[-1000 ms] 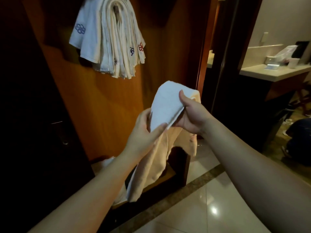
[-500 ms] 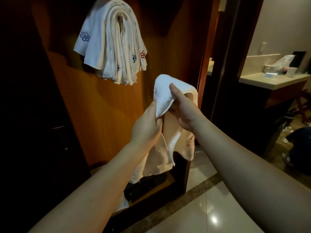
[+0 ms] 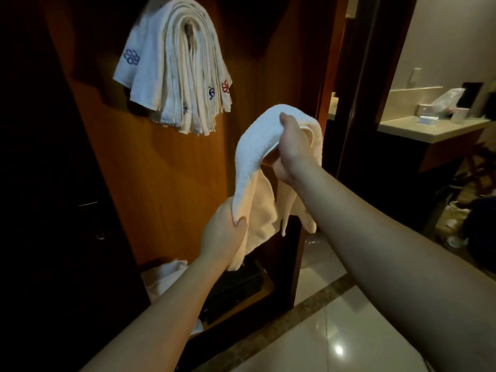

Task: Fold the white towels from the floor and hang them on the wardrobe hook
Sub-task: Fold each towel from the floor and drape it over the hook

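The wooden wardrobe is being faced, and a thick bundle of folded towels is already hanging from the hook high on its panel. A white towel is being held up in front of it, below and to the right of the bundle: its upper fold is being gripped by the right hand, fingers curled round it, while a lower edge is being pinched by the left hand. For a neat fold, the edges are best being drawn level and taut before the towel is being lifted over the hook. Small blue and red emblems are being shown on the hanging towels; possibly they are logos, but no lettering is being made out.
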